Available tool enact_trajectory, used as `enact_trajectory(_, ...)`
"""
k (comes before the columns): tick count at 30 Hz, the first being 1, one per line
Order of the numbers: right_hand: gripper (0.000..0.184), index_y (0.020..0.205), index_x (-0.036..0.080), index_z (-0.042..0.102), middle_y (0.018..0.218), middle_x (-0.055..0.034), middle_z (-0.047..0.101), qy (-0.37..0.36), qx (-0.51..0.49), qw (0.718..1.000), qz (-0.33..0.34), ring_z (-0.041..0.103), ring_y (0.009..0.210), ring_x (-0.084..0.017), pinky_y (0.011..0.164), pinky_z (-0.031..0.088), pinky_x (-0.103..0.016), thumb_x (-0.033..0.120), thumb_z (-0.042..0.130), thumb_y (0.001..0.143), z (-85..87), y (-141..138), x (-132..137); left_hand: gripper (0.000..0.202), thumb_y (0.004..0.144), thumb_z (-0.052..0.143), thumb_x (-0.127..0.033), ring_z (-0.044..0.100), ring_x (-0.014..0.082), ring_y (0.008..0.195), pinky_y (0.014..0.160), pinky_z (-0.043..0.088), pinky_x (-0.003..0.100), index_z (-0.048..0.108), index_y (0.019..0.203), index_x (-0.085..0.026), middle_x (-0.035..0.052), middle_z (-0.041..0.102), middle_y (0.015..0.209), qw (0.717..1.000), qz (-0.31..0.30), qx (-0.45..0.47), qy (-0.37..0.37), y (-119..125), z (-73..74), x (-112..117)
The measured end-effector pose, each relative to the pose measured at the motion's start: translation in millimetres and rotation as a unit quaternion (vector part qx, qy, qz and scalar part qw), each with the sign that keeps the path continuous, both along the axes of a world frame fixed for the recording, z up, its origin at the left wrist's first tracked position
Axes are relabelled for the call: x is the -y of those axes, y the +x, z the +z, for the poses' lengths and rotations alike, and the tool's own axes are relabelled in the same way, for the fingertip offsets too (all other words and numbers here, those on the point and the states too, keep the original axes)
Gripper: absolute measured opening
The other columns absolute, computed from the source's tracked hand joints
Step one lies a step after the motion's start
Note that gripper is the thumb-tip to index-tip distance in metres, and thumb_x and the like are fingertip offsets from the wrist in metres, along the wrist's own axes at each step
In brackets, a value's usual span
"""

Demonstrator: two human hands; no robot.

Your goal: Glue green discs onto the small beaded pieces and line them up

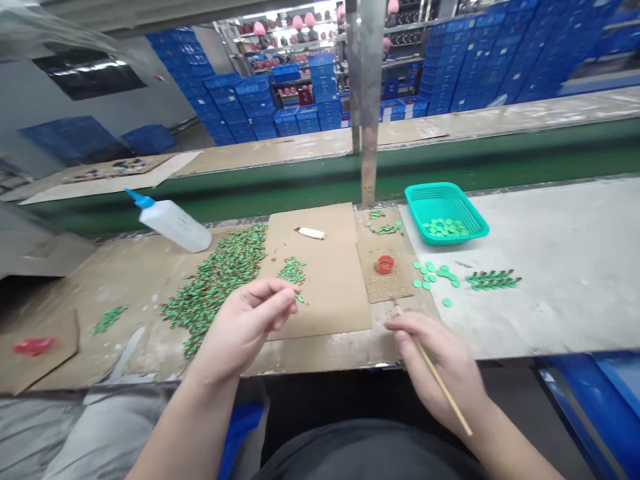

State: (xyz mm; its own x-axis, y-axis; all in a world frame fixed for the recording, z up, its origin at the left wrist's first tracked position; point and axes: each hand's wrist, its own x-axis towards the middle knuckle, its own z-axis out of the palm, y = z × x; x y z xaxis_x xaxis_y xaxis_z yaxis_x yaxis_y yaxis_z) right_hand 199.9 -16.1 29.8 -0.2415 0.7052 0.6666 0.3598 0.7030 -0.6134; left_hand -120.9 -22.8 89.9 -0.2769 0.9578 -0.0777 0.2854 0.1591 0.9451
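My left hand (260, 313) is closed in a pinch over the cardboard sheet (330, 293), holding a small green piece (301, 299) with a dark tip between thumb and forefinger. A little heap of similar green pieces (293, 271) lies just beyond it, and a large pile (225, 273) spreads to its left. Between the fingers of my right hand (435, 360) is a thin wooden stick (443, 387), its upper end pointing toward a small cardboard pad (390, 290). On that pad sits a red round cap (385, 265).
A teal basket (413, 200) holds green discs, with loose discs (430, 273) and rows of green pieces (493, 280) nearby. A white bottle (177, 225) with a blue nozzle lies at the left. Behind stands a metal post (370, 100); blue crates (465, 67) are stacked beyond.
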Motion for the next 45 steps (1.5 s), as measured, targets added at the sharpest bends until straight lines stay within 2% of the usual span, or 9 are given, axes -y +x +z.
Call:
enact_trajectory(7, 0.012, 0.101, 0.021, 0.085, 0.088, -0.003, 0.086, -0.158, -0.079, 0.982, 0.061, 0.08, 0.08, -0.018, 0.079, 0.065, -0.03, 0.023, 0.077, 0.109, 34.2, -23.9, 8.1, 0.053, 0.085, 0.101, -0.074, 0.051, 0.0071, 0.051, 0.048, 0.044, 0.016, 0.086, 0.08, -0.023, 0.0016, 0.07, 0.065, 0.993, -0.08, 0.079, 0.041, 87.2, -3.2, 8.3)
enact_trajectory(16, 0.02, 0.087, 0.022, 0.081, 0.074, 0.0016, 0.069, -0.443, -0.226, 0.862, 0.099, 0.057, 0.067, -0.014, 0.062, 0.048, -0.028, 0.036, 0.081, 0.102, 30.5, -17.3, 15.9, 0.05, 0.098, 0.092, -0.075, 0.056, 0.007, 0.05, 0.047, 0.047, 0.015, 0.096, 0.098, -0.026, 0.0027, 0.074, 0.069, 0.985, -0.108, 0.122, 0.048, 99.4, -21.9, 15.7)
enact_trajectory(22, 0.021, 0.092, 0.022, 0.083, 0.088, -0.0028, 0.084, -0.421, -0.19, 0.883, 0.089, 0.076, 0.079, -0.018, 0.075, 0.064, -0.03, 0.035, 0.079, 0.108, 20.7, -8.1, 16.9, 0.048, 0.092, 0.098, -0.072, 0.055, 0.0085, 0.045, 0.043, 0.046, 0.016, 0.097, 0.1, -0.025, 0.0012, 0.07, 0.062, 0.988, -0.103, 0.104, 0.039, 102.5, -32.9, 22.1)
enact_trajectory(24, 0.015, 0.112, 0.023, 0.088, 0.105, -0.0063, 0.093, -0.321, -0.125, 0.936, 0.065, 0.087, 0.094, -0.022, 0.089, 0.073, -0.035, 0.026, 0.073, 0.111, 15.6, 7.5, 12.5, 0.045, 0.092, 0.099, -0.071, 0.058, 0.0099, 0.048, 0.044, 0.048, 0.017, 0.096, 0.098, -0.027, 0.0015, 0.072, 0.063, 0.991, -0.085, 0.097, 0.048, 100.5, -35.3, 19.9)
enact_trajectory(26, 0.038, 0.142, 0.023, 0.085, 0.132, -0.0113, 0.094, -0.194, -0.034, 0.98, 0.032, 0.091, 0.119, -0.027, 0.109, 0.075, -0.046, 0.014, 0.061, 0.113, 11.3, 28.8, 5.8, 0.04, 0.092, 0.099, -0.069, 0.063, 0.0115, 0.055, 0.049, 0.053, 0.018, 0.096, 0.096, -0.029, 0.0027, 0.077, 0.072, 0.993, -0.07, 0.065, 0.066, 97.8, -38.5, 14.0)
enact_trajectory(29, 0.054, 0.163, 0.023, 0.074, 0.149, -0.0142, 0.09, -0.136, 0.05, 0.989, -0.017, 0.088, 0.137, -0.029, 0.12, 0.075, -0.053, 0.009, 0.053, 0.115, 8.4, 56.7, -4.6, 0.032, 0.094, 0.097, -0.063, 0.077, 0.0174, 0.075, 0.069, 0.067, 0.024, 0.093, 0.091, -0.032, 0.0052, 0.087, 0.093, 0.992, -0.091, -0.007, 0.089, 97.8, -45.3, 0.2)
enact_trajectory(34, 0.025, 0.133, 0.028, 0.076, 0.129, -0.006, 0.092, -0.127, -0.021, 0.99, -0.056, 0.093, 0.122, -0.024, 0.107, 0.079, -0.041, 0.013, 0.064, 0.118, 2.3, 57.3, -11.4, 0.021, 0.102, 0.085, -0.052, 0.084, 0.0228, 0.091, 0.085, 0.068, 0.031, 0.094, 0.095, -0.035, 0.0037, 0.091, 0.1, 0.976, -0.173, -0.095, 0.095, 112.2, -60.3, -21.8)
enact_trajectory(38, 0.03, 0.137, 0.033, 0.061, 0.12, 0.0004, 0.087, -0.113, -0.152, 0.98, -0.068, 0.095, 0.111, -0.021, 0.103, 0.079, -0.04, 0.013, 0.071, 0.117, -7.5, 46.0, -13.0, 0.018, 0.106, 0.081, -0.045, 0.083, 0.0221, 0.092, 0.092, 0.065, 0.034, 0.094, 0.1, -0.035, 0.0014, 0.092, 0.1, 0.955, -0.208, -0.156, 0.145, 117.8, -72.5, -30.4)
enact_trajectory(45, 0.01, 0.11, 0.026, 0.074, 0.107, -0.0042, 0.091, -0.198, 0.017, 0.98, -0.029, 0.089, 0.094, -0.021, 0.089, 0.071, -0.033, 0.025, 0.072, 0.119, -16.5, 60.4, -15.2, 0.016, 0.107, 0.084, -0.05, 0.085, 0.0236, 0.097, 0.099, 0.066, 0.036, 0.096, 0.102, -0.04, -0.0009, 0.094, 0.106, 0.961, -0.19, -0.158, 0.124, 118.9, -83.8, -33.0)
